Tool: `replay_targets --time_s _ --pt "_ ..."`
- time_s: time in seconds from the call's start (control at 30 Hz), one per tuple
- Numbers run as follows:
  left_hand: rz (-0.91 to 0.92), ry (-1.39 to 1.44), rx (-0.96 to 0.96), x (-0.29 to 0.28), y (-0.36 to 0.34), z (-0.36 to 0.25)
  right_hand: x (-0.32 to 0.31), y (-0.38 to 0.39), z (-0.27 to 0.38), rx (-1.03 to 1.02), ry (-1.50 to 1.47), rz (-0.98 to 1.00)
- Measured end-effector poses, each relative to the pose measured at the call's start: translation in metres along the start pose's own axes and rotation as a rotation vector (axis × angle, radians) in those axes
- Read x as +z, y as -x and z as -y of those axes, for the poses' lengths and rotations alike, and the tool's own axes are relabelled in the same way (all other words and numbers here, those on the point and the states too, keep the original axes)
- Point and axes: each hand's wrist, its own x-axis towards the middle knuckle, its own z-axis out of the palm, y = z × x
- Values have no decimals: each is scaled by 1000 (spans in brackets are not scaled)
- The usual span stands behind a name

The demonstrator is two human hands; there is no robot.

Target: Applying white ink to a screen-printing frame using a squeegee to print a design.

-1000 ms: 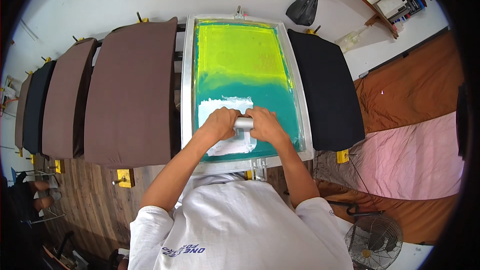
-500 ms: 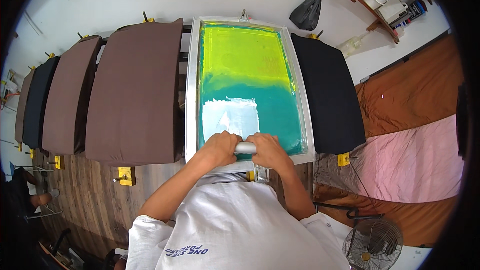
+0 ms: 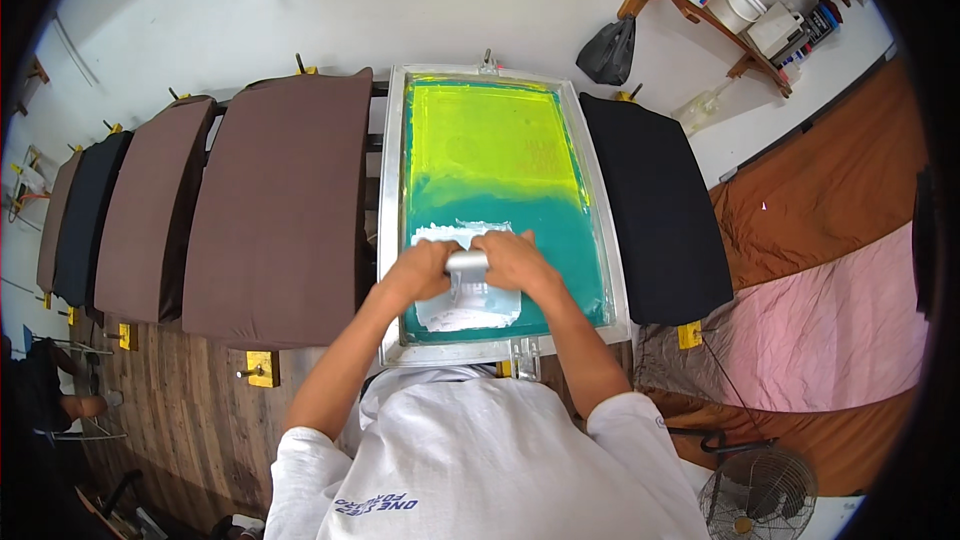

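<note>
Both my hands are closed round one squeegee (image 3: pixel 467 261), whose pale handle shows between them. My left hand (image 3: pixel 420 268) grips its left end and my right hand (image 3: pixel 513 262) its right end. The squeegee is over the lower part of a screen printing frame (image 3: pixel 392 190). White ink (image 3: pixel 465 318) covers a rough rectangle of the mesh, below and a little above my hands. The mesh is teal in the lower half and yellow-green (image 3: pixel 490 135) in the upper half. The squeegee's blade is hidden beneath my hands.
Brown fabric-covered boards (image 3: pixel 280 210) stand in a row to the left. A black covered board (image 3: pixel 655 210) is close on the right. Metal clamps (image 3: pixel 525 358) hold the frame's near edge. A fan (image 3: pixel 760 500) stands at lower right, below brown and pink cloth (image 3: pixel 830 320).
My hands and the squeegee have moved away from the near edge of the frame, up over the white ink. White ink now shows on the near side of my hands.
</note>
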Motion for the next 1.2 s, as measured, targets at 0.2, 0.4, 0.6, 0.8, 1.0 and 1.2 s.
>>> replay_targets --time_s 0.2,0.4,0.6,0.8,1.0,1.2 --pt "-208 -223 115 58 65 -29 67 70 9 -95 -13 -300" --pt "-176 -161 56 59 86 -54 69 97 20 -77 -6 -308" --pt "-207 10 142 44 62 -53 41 88 25 -51 170 -413" --pt "-216 94 190 44 37 -27 41 53 24 10 420 -440" --pt "-96 53 195 47 52 -22 68 72 27 -13 335 -403" --pt "-65 4 216 34 46 -37 35 76 29 35 254 -347"
